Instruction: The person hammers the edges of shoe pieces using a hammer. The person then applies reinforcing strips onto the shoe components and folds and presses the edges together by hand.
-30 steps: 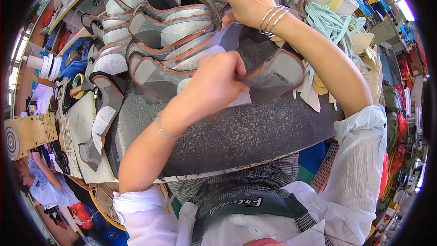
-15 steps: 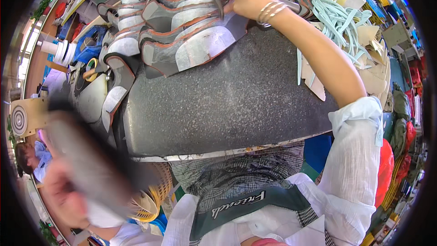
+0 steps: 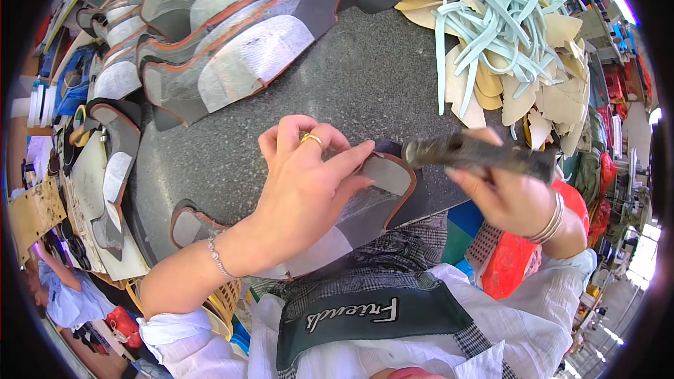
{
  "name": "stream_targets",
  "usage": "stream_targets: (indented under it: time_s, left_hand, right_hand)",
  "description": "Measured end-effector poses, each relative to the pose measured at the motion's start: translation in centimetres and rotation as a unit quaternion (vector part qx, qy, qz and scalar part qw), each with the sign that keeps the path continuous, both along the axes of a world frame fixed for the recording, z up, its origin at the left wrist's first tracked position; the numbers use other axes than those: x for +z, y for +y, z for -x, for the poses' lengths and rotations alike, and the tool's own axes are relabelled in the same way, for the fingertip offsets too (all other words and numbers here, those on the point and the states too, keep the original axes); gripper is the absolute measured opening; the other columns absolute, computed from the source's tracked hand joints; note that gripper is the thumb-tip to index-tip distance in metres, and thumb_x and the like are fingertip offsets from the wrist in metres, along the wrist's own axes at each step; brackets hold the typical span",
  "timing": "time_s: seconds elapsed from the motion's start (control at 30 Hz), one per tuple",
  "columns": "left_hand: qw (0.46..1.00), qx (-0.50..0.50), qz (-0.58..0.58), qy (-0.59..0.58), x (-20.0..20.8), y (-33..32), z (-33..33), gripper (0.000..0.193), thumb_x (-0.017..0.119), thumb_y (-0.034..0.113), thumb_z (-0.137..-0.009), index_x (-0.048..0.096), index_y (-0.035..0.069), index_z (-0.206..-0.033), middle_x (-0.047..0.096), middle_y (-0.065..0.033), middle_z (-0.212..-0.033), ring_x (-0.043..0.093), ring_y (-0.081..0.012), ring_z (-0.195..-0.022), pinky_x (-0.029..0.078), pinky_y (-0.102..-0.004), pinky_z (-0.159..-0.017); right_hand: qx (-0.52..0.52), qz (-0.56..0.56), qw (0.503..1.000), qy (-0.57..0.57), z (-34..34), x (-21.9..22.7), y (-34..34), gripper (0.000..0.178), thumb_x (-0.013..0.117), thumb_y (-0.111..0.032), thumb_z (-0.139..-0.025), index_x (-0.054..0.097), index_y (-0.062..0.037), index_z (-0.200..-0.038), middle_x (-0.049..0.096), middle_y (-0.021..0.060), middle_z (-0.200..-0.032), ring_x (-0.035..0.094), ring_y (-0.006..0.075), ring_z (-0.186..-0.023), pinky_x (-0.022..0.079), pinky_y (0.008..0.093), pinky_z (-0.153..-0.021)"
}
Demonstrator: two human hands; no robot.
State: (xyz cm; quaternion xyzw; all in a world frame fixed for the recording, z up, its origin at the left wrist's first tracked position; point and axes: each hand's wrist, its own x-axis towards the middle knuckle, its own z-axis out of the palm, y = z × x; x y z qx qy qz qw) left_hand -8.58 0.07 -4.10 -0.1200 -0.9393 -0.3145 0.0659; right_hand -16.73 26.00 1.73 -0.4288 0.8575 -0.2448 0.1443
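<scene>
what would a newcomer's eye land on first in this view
Probably the hammer in the right hand, right of centre, beside the left hand at the edge of a grey, orange-lined curved piece. Next, the bright tangle of pale blue strips at the upper right, and the overlapping rows of similar grey pieces at the upper left.

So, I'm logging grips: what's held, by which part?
Right hand holds a hammer, gripped spot unclear; left hand touches grey piece's far edge, grip uncertain.
</scene>
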Motion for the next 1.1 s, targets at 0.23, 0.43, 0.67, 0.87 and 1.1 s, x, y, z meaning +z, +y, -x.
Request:
stream_targets:
  time_s: [0.23, 0.43, 0.67, 0.87, 1.1]
  left_hand:
    - [0.997, 0.001, 0.032, 0.07, -2.5, 0.0, 0.7, 0.036, 0.083, 0.015, -0.064, 0.077, 0.019, -0.099, 0.059, 0.0046, -0.096, 0.045, -0.0248, -0.102, 0.03, -0.0421, -0.088]
    - [0.996, -0.014, -0.046, -0.069, -1.6, 0.2, 2.0, 0.039, 0.085, 0.016, -0.063, 0.073, 0.019, -0.1, 0.055, 0.0006, -0.102, 0.042, -0.0279, -0.104, 0.029, -0.0437, -0.091]
    - [0.989, -0.035, 0.028, -0.144, -0.4, 0.9, 3.6, 0.038, 0.087, 0.019, -0.062, 0.065, 0.015, -0.093, 0.05, -0.0042, -0.105, 0.04, -0.031, -0.108, 0.029, -0.0466, -0.092]
    - [0.99, -0.048, 0.065, -0.112, 1.2, 1.4, 2.9, 0.035, 0.084, 0.013, -0.061, 0.063, 0.014, -0.089, 0.054, -0.0026, -0.104, 0.043, -0.0302, -0.106, 0.03, -0.0449, -0.09]
    - [0.992, 0.036, -0.074, -0.093, -0.9, 1.1, 1.3, 0.043, 0.083, 0.009, -0.067, 0.066, 0.011, -0.106, 0.067, 0.0055, -0.087, 0.054, -0.0194, -0.097, 0.03, -0.0388, -0.091]
  right_hand:
    - [0.026, -0.072, 0.996, -0.049, 1.0, -2.2, -1.3, 0.024, 0.066, -0.012, -0.086, 0.051, -0.0059, -0.105, 0.056, 0.0133, -0.076, 0.06, 0.033, -0.055, 0.047, 0.0416, -0.045]
    - [0.057, -0.095, 0.991, -0.072, 2.1, -1.8, -1.5, 0.029, 0.065, -0.012, -0.082, 0.049, -0.0057, -0.105, 0.054, 0.0132, -0.073, 0.06, 0.0335, -0.055, 0.047, 0.0417, -0.046]
    - [0.063, -0.079, 0.994, -0.05, 3.2, -1.5, -2.0, 0.033, 0.065, -0.013, -0.08, 0.048, -0.0059, -0.106, 0.052, 0.0117, -0.072, 0.061, 0.0316, -0.056, 0.048, 0.0413, -0.046]
    - [0.083, -0.098, 0.992, 0.017, 3.0, -2.2, -2.4, 0.032, 0.064, -0.021, -0.083, 0.047, -0.006, -0.105, 0.051, 0.0122, -0.074, 0.059, 0.0311, -0.055, 0.046, 0.0419, -0.046]
    - [0.031, -0.075, 0.997, -0.004, 3.0, -2.3, -1.8, 0.031, 0.068, -0.01, -0.078, 0.048, -0.0056, -0.102, 0.053, 0.0123, -0.074, 0.06, 0.0323, -0.057, 0.046, 0.0409, -0.046]
